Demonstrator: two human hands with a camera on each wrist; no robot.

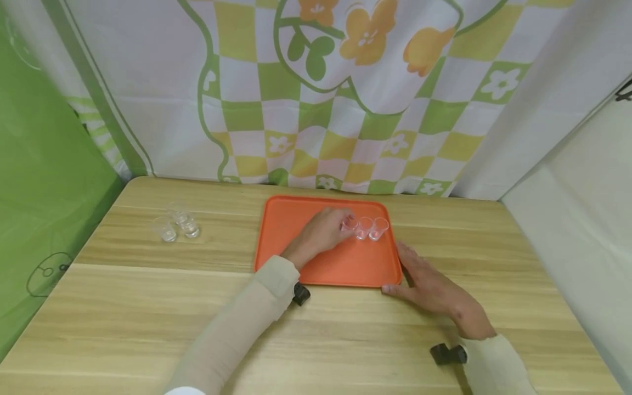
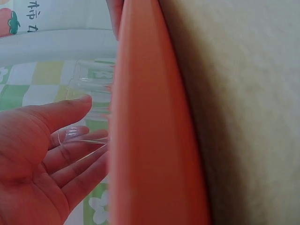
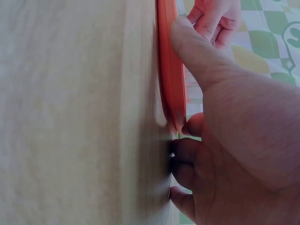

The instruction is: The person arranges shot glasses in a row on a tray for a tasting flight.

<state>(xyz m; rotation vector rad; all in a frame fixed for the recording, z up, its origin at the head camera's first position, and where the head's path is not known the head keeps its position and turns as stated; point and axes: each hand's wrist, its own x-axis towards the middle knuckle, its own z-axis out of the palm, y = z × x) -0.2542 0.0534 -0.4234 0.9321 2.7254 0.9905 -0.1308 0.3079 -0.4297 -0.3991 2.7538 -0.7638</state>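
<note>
The left hand (image 1: 323,229), nearer, parts its fingers around the leftmost tray cup (image 1: 350,223), right of centre; I can't tell if it grips. The other tray cups (image 1: 364,227) extend rightward; the right hand (image 1: 428,282) spreads at the lower-right of the tray (image 1: 355,269).

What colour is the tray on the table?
The tray is orange-red; the head view shows it best.
</note>
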